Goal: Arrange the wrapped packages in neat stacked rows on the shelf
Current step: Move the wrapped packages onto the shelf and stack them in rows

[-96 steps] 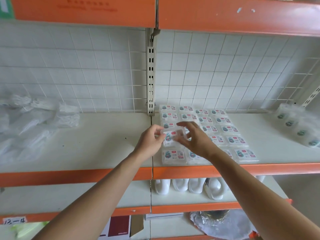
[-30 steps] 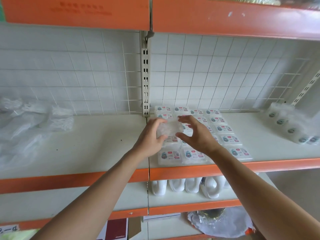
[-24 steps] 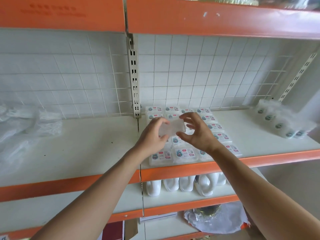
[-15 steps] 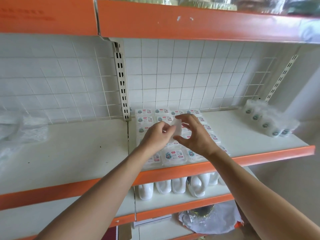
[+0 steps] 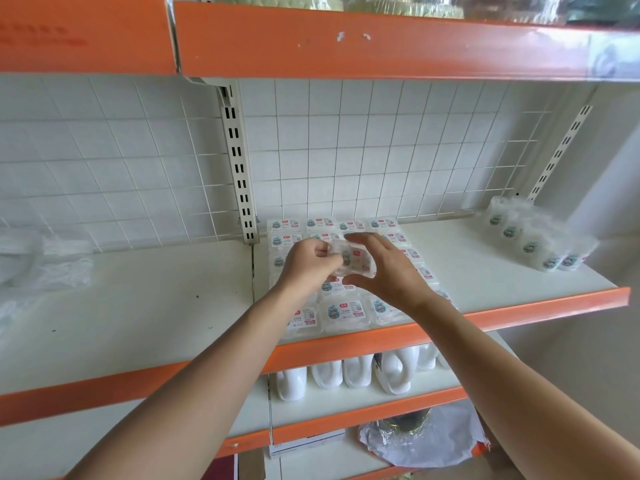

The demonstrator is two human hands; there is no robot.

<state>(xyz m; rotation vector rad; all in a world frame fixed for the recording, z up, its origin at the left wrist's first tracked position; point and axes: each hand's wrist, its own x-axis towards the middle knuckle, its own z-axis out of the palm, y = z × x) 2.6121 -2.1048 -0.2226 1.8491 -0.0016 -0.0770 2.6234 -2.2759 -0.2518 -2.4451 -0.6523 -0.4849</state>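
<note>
A shop, this — orange-edged shelving (image 5: 519,313) with a wire-grid back (image 5: 381,150) and slotted upright (image 5: 239,168) beyond the fingers (image 5: 360,239), identical labelled packages (image 5: 341,311) in rows beneath them — white jugs (image 5: 356,370) lined up a tier lower.

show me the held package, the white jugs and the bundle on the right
held package (image 5: 356,259): head view, on its printed label face
white jugs (image 5: 327,374): head view, on the front of one jug
wrapped bundle (image 5: 533,242): head view, on its middle pack
</note>
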